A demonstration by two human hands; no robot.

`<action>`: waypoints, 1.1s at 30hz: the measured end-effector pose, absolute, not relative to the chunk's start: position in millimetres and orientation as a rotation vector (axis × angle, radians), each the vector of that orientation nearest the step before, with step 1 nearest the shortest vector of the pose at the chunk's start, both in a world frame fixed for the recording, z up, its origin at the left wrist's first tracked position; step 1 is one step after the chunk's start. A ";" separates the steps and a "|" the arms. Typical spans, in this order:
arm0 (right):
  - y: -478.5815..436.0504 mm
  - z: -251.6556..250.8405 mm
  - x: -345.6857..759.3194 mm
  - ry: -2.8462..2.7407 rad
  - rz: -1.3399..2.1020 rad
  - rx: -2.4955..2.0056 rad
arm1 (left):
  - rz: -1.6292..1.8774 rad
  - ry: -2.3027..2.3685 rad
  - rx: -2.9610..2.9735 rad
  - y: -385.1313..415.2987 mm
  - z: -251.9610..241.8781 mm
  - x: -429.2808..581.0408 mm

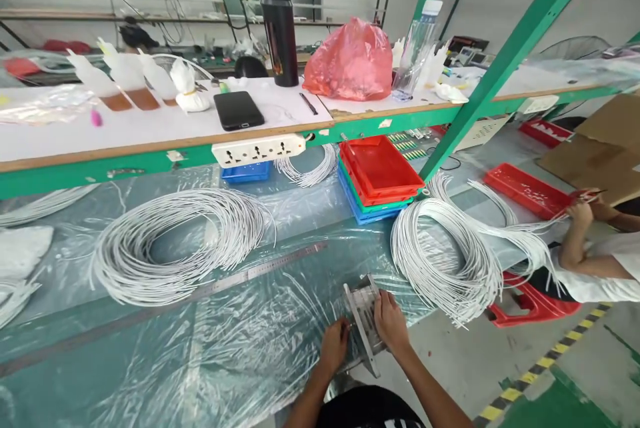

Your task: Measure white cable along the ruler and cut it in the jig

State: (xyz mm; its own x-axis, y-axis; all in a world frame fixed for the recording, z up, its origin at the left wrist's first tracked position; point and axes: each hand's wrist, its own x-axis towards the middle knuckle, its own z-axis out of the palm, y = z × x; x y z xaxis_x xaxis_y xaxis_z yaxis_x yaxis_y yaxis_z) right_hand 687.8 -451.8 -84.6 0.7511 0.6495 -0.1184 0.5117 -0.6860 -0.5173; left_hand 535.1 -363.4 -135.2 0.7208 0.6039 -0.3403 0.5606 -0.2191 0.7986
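Observation:
At the front edge of the bench stands a grey metal fixture (361, 321), with two upright plates and parts between them. Against its right side is my right hand (391, 323), its fingers curled over the inner part and gripping it. My left hand (334, 347) is just left of the near plate, fingertips pinched together close to its face. Whatever is in that pinch is too small to name. To the right of the fixture lies a thick coil of white cable (447, 258); a second large white coil (175, 245) rests at the left.
Stacked red, green and blue trays (383, 165) stand beyond the fixture. A steel ruler (280, 265) lies along the plastic-covered bench. Above, a shelf (165, 125) carries a phone, bottles, a black flask and a red bag. A co-worker's arm (580, 235) handles cables at right, by a green post (505, 75).

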 end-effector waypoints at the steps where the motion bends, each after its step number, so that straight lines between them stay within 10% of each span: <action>1: -452.0 -84.0 687.4 -0.886 0.412 -2.485 | 0.038 0.908 1.883 -363.6 -134.7 535.7; 33: -456.3 -95.4 680.1 -0.928 0.504 -2.510 | -0.207 0.981 1.991 -360.3 -115.3 531.2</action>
State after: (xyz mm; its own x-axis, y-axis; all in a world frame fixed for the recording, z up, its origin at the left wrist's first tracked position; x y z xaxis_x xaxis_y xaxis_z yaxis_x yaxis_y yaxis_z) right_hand 680.1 -456.3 -95.4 0.7123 0.6762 -0.1881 0.5256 -0.6915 -0.4955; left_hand 531.2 -360.3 -115.3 0.6740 0.5602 -0.4816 0.7070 -0.3000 0.6404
